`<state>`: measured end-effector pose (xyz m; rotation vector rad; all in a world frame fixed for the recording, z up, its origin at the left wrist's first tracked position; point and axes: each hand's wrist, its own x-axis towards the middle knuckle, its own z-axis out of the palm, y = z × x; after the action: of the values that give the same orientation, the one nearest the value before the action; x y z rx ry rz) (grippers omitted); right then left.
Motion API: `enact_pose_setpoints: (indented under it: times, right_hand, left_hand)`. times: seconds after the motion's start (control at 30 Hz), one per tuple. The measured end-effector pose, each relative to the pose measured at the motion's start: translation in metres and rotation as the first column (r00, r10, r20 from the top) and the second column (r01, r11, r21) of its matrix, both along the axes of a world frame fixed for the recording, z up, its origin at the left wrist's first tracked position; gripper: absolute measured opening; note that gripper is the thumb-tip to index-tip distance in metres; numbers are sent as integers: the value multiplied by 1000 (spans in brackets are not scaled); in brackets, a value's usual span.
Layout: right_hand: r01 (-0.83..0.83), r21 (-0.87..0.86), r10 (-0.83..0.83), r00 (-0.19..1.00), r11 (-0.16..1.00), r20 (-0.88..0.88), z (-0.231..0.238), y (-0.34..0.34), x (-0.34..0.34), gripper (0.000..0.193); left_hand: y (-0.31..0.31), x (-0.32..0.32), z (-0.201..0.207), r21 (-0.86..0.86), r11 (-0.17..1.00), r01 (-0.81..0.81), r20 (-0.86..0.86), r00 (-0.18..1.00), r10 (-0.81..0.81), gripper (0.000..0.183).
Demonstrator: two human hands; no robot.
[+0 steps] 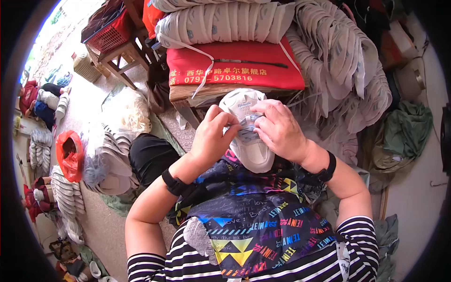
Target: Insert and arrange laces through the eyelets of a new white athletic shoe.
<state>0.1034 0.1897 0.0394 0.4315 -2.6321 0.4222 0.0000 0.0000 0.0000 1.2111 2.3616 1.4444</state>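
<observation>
Wooden bench (180, 95) topped w/ red cloth (284, 81); on cloth: row of stacked lt-grey shoe uppers (225, 24) at back, thin dk tool (251, 62) just in front.

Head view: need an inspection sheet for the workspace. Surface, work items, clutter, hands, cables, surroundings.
Surface: wooden table with red cloth; thin dark tool lying on it.
Work items: whitish shoe upper, between the hands.
Clutter: row of uppers on the table; more hanging uppers at right; red bag at left.
Hands: left hand and right hand touch the shoe upper; exact grip unclear.
Cables: none identifiable for certain.
Surroundings: red basket on a wooden stool; green cloth at right.
</observation>
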Motion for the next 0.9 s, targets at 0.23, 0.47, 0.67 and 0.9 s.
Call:
enact_pose_setpoints:
  times: [0.23, 0.47, 0.67, 0.9]
  right_hand:
    - [66, 58, -68, 997, 996, 42, 4, -6, 5, 17]
    - [-15, 25, 14, 998, 1000, 56, 0, -4, 2, 17]
    - [37, -7, -36, 997, 999, 70, -4, -4, 4, 16]
    - [71, 181, -77, 997, 981, 24, -6, -9, 9, 15]
  left_hand:
    - [-3, -2, -2, 31, 999, -13, 7, 1000, 13, 13]
    - [-16, -11, 0, 18, 1000, -17, -144, 989, 20, 9]
    - [-33, -18, -5, -32, 998, -56, -117, 992, 52, 8]
    - [-41, -21, -11, -23, 997, -77, -86, 994, 75, 8]
